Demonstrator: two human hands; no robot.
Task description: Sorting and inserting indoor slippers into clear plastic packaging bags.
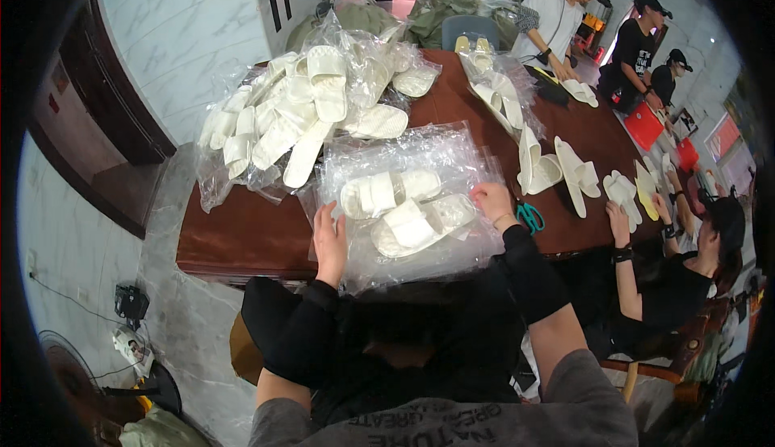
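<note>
A pair of white slippers (408,209) lies inside clear plastic bags (404,156) stacked on the dark red table (242,237) in front of me. My left hand (329,241) rests flat on the bags' left edge, fingers apart. My right hand (491,202) pinches the bags' right edge beside the nearer slipper. A large heap of bagged white slippers (307,108) sits behind, to the left.
Green-handled scissors (530,217) lie right of my right hand. More white slippers (549,168) stand on the table to the right, where a seated person (686,277) handles some. Three other people (630,43) work at the far end. A fan (73,382) stands on the floor, lower left.
</note>
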